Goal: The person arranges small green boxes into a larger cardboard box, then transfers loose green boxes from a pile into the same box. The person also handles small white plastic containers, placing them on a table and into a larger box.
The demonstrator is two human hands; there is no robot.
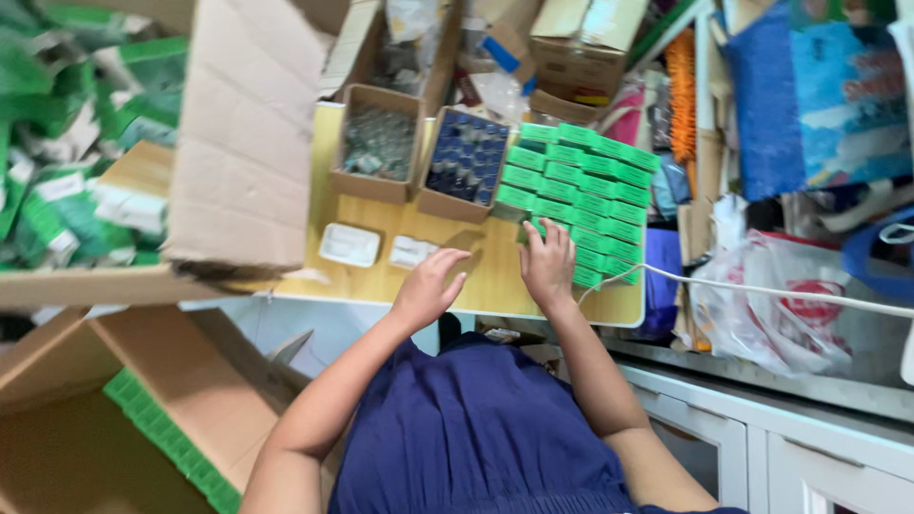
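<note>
My right hand [547, 265] rests at the near left edge of a block of small green boxes [581, 195] laid in rows on the yellow table [495, 276]. Its fingers curl over one green box [535, 228] at the edge. My left hand [428, 286] hovers over the table with fingers apart and holds nothing. It is nearest to a small white packet [411, 250], with a second white packet [349, 244] further left.
Two open cardboard trays stand at the table's far side, one with clear vials [378, 143], one with dark-capped vials [466, 160]. A large carton [243, 143] of green packs sits at left. Another carton [143, 419] lies below. A white cord [762, 290] and bags [771, 305] are at right.
</note>
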